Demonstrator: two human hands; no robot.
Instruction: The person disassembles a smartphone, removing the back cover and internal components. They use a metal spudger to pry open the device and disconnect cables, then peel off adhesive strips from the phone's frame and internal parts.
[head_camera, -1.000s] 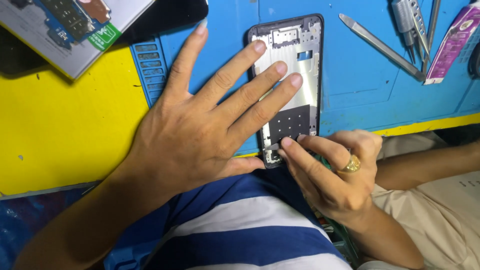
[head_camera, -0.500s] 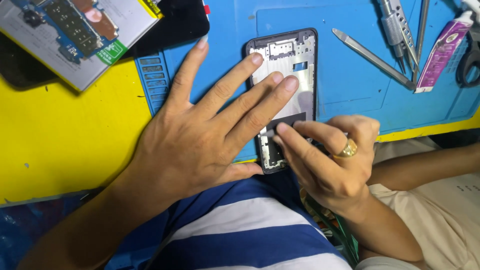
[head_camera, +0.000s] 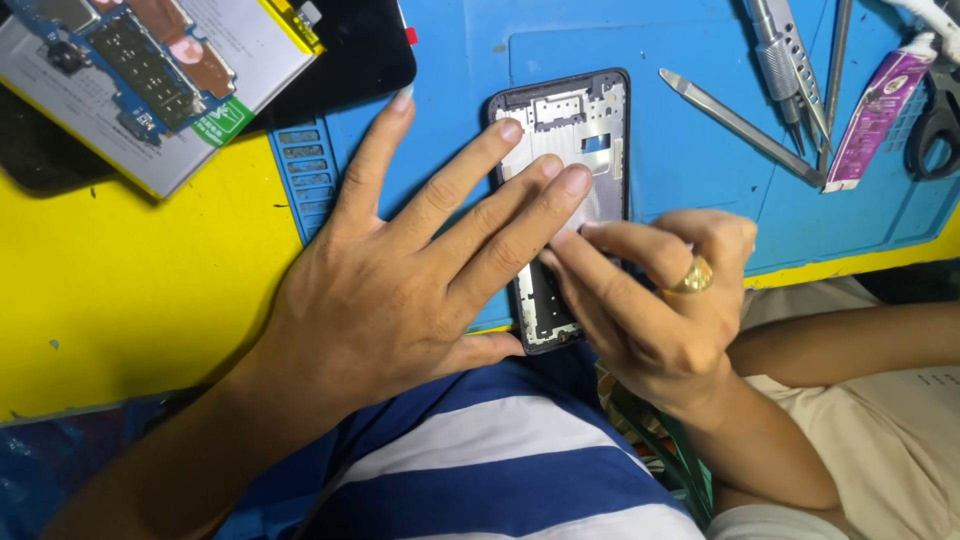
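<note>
A phone frame (head_camera: 585, 125) with a bare silver inner plate and a dark rim lies lengthwise on the blue work mat (head_camera: 680, 60). My left hand (head_camera: 400, 270) rests flat over its left side, fingers spread, three fingertips pressing on the plate. My right hand (head_camera: 660, 300), with a gold ring on one finger, comes in from the lower right. Its fingertips are pinched together on the middle of the frame, just under my left fingertips. I cannot see what they pinch. The lower end of the frame (head_camera: 545, 325) shows between the two hands.
At the top left lie a phone battery with a circuit board (head_camera: 150, 70) on a black panel (head_camera: 360, 50). Metal tweezers and a pry tool (head_camera: 745, 125), a purple glue tube (head_camera: 880, 110) and scissors (head_camera: 935, 125) sit at the top right. The yellow table (head_camera: 130, 280) extends left.
My right hand has slid up the frame from its lower end to its middle. My left hand stays pressed on the frame. The view has shifted, so everything sits lower in the picture.
</note>
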